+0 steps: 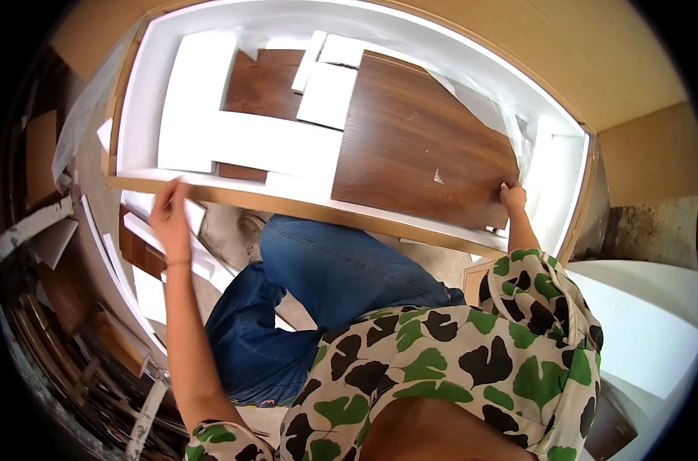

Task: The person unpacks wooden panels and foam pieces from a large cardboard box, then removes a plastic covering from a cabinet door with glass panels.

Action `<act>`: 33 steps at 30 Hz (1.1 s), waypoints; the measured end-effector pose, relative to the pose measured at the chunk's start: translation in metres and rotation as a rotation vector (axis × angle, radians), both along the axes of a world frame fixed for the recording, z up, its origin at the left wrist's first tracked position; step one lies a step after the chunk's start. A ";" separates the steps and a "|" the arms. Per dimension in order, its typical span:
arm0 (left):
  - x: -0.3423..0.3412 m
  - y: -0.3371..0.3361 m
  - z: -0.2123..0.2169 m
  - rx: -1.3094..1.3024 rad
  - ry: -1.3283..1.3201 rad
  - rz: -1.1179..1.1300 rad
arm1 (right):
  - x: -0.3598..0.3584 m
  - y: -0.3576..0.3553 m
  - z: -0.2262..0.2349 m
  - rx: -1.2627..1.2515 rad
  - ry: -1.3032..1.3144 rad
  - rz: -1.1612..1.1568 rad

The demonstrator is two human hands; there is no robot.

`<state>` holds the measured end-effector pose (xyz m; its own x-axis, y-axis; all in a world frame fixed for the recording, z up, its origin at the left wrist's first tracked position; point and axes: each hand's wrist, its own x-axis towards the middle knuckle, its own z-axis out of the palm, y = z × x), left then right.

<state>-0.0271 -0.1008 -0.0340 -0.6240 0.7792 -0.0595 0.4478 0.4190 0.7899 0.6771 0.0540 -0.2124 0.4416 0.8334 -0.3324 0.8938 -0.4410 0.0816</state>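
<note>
While the person bends over a big open cardboard box (pixel 572 230), the right hand (pixel 512 197) grips the near right corner of a dark wooden board (pixel 418 146), fingers curled over its edge. That board lies tilted inside the box, resting on white foam pieces (pixel 272 142) with a second brown panel (pixel 260 84) beneath. Left hand (pixel 168 215) sits at the near left rim of the box, fingers loosely spread, touching the edge, holding nothing. Clear plastic wrap (pixel 480 107) lines the box's far side.
</note>
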 end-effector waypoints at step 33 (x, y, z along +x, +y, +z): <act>0.195 0.172 -0.043 -0.476 -0.744 -0.367 | 0.035 0.023 0.052 -0.036 0.648 -0.456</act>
